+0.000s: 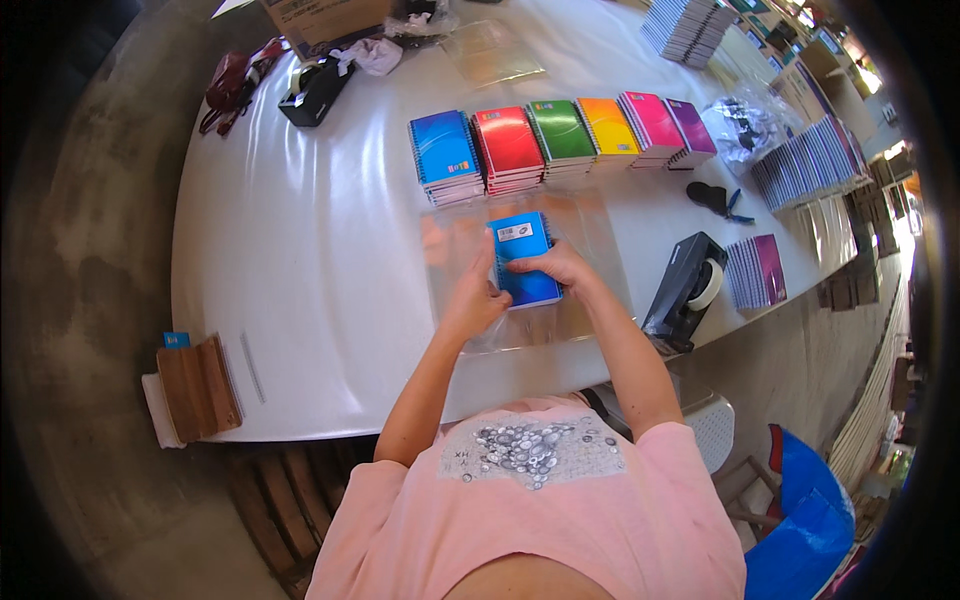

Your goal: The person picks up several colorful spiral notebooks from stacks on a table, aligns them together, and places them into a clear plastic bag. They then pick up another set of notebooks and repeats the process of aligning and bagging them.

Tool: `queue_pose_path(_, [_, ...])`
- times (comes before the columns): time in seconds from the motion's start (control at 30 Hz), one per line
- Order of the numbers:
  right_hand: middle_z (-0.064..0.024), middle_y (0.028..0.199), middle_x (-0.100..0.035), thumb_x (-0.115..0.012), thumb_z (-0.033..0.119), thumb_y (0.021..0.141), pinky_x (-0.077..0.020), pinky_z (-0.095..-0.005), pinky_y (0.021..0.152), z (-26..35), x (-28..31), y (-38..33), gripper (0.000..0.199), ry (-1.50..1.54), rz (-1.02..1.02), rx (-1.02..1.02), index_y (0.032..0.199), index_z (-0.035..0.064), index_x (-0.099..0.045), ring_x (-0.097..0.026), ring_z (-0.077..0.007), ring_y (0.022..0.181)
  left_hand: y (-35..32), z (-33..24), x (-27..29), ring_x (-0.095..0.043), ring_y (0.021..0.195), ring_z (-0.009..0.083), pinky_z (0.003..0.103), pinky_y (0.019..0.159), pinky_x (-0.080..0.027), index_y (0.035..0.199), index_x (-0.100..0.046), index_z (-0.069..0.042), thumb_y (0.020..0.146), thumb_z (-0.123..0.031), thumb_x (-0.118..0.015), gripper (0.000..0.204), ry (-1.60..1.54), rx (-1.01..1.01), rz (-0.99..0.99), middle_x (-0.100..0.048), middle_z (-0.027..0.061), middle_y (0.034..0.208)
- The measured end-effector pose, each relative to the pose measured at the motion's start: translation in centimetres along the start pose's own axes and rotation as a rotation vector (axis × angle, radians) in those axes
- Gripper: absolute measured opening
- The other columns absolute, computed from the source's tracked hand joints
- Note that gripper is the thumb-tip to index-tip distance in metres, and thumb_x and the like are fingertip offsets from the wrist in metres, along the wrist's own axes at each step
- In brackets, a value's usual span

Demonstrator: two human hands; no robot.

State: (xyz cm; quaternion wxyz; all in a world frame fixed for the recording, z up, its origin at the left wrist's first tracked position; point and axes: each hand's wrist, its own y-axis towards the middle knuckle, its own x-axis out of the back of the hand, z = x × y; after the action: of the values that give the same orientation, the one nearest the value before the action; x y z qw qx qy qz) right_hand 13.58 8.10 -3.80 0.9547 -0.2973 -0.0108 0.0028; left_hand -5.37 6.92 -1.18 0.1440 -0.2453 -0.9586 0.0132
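- my left hand (pixel 472 300) grips the left edge of a blue spiral notebook (pixel 524 260), its fingers (pixel 487 262) curled together against the glossy cover.
- my right hand (pixel 556 266) lies across the notebook's middle, fingers closed on the cover from the right.
- the notebook sits near the front centre of the white glossy surface (pixel 300 260), on a clear, shiny plastic sleeve (pixel 590 235) that wrinkles and catches the light around it.
- just behind it i see a row of spiral notebook stacks: blue (pixel 444 155), red (pixel 508 148), green (pixel 561 136), orange (pixel 608 130), pink (pixel 650 126) and purple (pixel 691 130), all rectangular with wire bindings on the left.
- to my right a black tape dispenser (pixel 686 290) stands at the surface's edge, wedge-shaped, with a pale roll of tape.
- a second black tape dispenser (pixel 317 92) sits far left at the back.
- a small pair of scissors with blue handles (pixel 722 200) lies beyond the right dispenser, beside a crumpled clear bag (pixel 745 128).
- a brown wooden block (pixel 198 388) rests on the front left corner.
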Motion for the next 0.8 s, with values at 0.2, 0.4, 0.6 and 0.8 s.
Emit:
queue_pose_path(0.2, [-0.0188,0.1,-0.064,-0.082,0.029,0.059,-0.0517,-0.0357,0.077,-0.2,-0.2,-0.6,0.074,-0.323,-0.16,0.012,0.115,-0.0079,-0.053,-0.065,-0.0284,0.084,2.0,0.3,-2.7,-0.045,0.12,0.0397,0.039,0.083,-0.048,0.144,-0.007,-0.001,0.064,-0.008,-0.067,0.101,0.368,0.001,0.119,-0.016,0.0225,0.148])
queue_pose_path(0.4, [-0.0264,0.123,-0.049,-0.068,0.033,0.077,-0.0491,-0.0363,0.084,-1.1,-1.0,-1.3,0.103,-0.247,-0.234,0.162,0.142,-0.0014,0.004,-0.057,-0.0336,0.104,3.1,-0.8,-3.0,-0.052,0.114,0.0387,0.042,0.088,-0.046,0.14,0.021,-0.007,0.064,-0.02,-0.075,0.123,0.314,-0.067,0.277,-0.026,0.0334,0.139])
queue_pose_path(0.6, [-0.026,0.147,-0.01,-0.059,0.031,0.086,-0.0188,-0.0396,0.11,-2.8,0.1,-0.2,0.093,-0.386,-0.157,0.361,0.142,0.0019,0.01,-0.016,-0.0373,0.136,2.7,-1.0,-2.4,-0.054,0.111,0.0341,0.038,0.089,-0.047,0.142,0.017,-0.009,0.068,-0.019,-0.076,0.119,0.089,-0.138,0.127,-0.035,0.0294,0.134])
queue_pose_path(0.8, [-0.0266,0.147,-0.01,-0.057,0.036,0.087,-0.0157,-0.0438,0.11,-2.9,-0.4,-0.1,0.091,-0.448,-0.201,0.369,0.143,0.0002,0.005,-0.013,-0.0378,0.137,1.8,1.2,-0.4,-0.037,0.129,0.0281,0.04,0.099,-0.039,0.142,-0.029,-0.011,0.076,-0.011,-0.069,0.077,0.315,-0.104,-0.023,-0.032,0.0142,0.144])
